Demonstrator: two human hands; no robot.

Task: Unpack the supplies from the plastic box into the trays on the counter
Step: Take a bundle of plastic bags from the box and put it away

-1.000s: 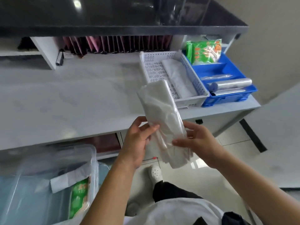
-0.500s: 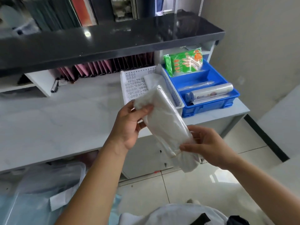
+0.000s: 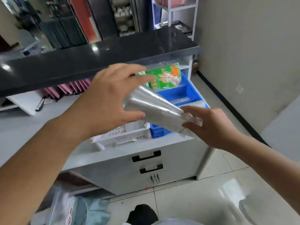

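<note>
A flat pack of clear plastic bags (image 3: 155, 109) hangs tilted over the white perforated tray (image 3: 116, 138) and the blue tray (image 3: 178, 93) on the counter. My right hand (image 3: 209, 127) grips its near end. At its far end my left hand (image 3: 112, 98) has the fingers spread above the pack and the thumb against its lower edge. A green glove packet (image 3: 167, 77) leans at the back of the blue tray, and a clear roll (image 3: 200, 104) lies inside. The clear plastic box (image 3: 65, 208) sits on the floor at bottom left, blurred.
A black upper ledge (image 3: 97, 57) overhangs the white counter (image 3: 32, 124). Pink folders (image 3: 73, 88) stand under it. Below the trays are drawers with black handles (image 3: 146, 155). A wall (image 3: 251, 62) closes the right side, with tiled floor (image 3: 203, 192) below.
The pack moved up and forward over the trays and now points right. My left hand's fingers have opened off its far end. The view tilted upward.
</note>
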